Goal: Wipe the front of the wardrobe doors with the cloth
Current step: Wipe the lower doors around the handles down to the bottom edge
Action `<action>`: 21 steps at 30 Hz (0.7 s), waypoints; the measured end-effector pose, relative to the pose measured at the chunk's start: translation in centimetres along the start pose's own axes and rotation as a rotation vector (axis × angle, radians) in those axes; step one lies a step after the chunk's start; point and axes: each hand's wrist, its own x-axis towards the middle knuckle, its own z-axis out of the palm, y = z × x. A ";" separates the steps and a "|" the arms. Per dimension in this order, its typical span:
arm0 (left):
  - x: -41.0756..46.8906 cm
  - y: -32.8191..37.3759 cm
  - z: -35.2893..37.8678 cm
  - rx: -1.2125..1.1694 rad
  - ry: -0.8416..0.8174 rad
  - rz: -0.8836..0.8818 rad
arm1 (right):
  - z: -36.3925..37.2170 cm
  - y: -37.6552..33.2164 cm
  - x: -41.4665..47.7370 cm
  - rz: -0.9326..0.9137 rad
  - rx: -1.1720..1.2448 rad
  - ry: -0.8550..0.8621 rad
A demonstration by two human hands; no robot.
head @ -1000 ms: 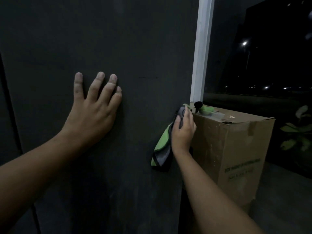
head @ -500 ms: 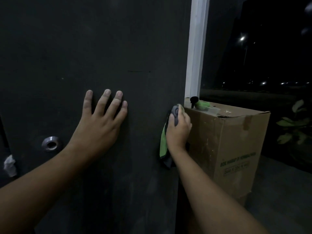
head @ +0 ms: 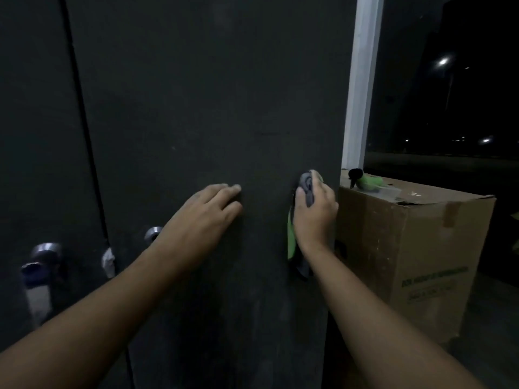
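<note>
A dark wardrobe door (head: 196, 108) fills the left and middle of the head view. My left hand (head: 205, 217) lies flat against it with straight fingers pointing right. Near the door's right edge my right hand (head: 316, 214) grips a green and grey cloth (head: 292, 240) and holds it against the panel. Part of the cloth hangs below the hand, and a grey fold (head: 306, 189) shows above the fingers. A second door (head: 36, 136) stands to the left, past a vertical gap.
Round metal lock fittings (head: 153, 234) (head: 46, 252) sit low on the doors. A cardboard box (head: 407, 248) stands right of the wardrobe with a green spray bottle (head: 366, 182) lying on top. A white window frame (head: 362, 85) and dark glass rise behind it.
The view has swung left, bringing the second door and its fittings into sight. My left hand has turned so its fingers point right. My right hand still holds the cloth near the door edge.
</note>
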 end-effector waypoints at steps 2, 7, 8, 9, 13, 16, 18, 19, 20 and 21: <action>-2.1 -1.1 -1.7 -0.057 0.025 -0.060 | 1.3 -3.6 -0.5 -0.113 0.027 -0.001; -7.7 -5.3 -5.0 -0.069 -0.002 -0.211 | 4.3 -12.0 -2.3 -0.483 0.055 -0.079; -8.6 -5.9 -5.6 -0.058 -0.002 -0.232 | 4.7 -13.4 -3.1 -0.575 0.047 -0.115; -9.6 -6.2 -6.2 -0.049 -0.007 -0.259 | 5.2 -14.4 -4.0 -0.658 0.042 -0.154; -12.7 -6.9 -7.9 -0.035 -0.008 -0.382 | 6.3 -15.2 -7.8 -0.898 0.043 -0.252; -14.9 -7.1 -8.1 -0.019 -0.013 -0.421 | 5.9 -13.0 -9.7 -1.052 -0.014 -0.286; -16.4 -7.1 -7.7 -0.092 -0.050 -0.437 | 5.2 -11.2 -9.8 -1.137 -0.072 -0.313; -17.0 -7.1 -7.4 -0.165 -0.088 -0.449 | 4.8 -10.4 -9.3 -1.170 -0.101 -0.318; -17.8 -7.1 -6.8 -0.239 -0.131 -0.454 | 4.4 -9.8 -8.8 -1.190 -0.127 -0.321; -18.4 -7.1 -6.5 -0.292 -0.171 -0.444 | 4.0 -9.4 -8.2 -1.186 -0.147 -0.323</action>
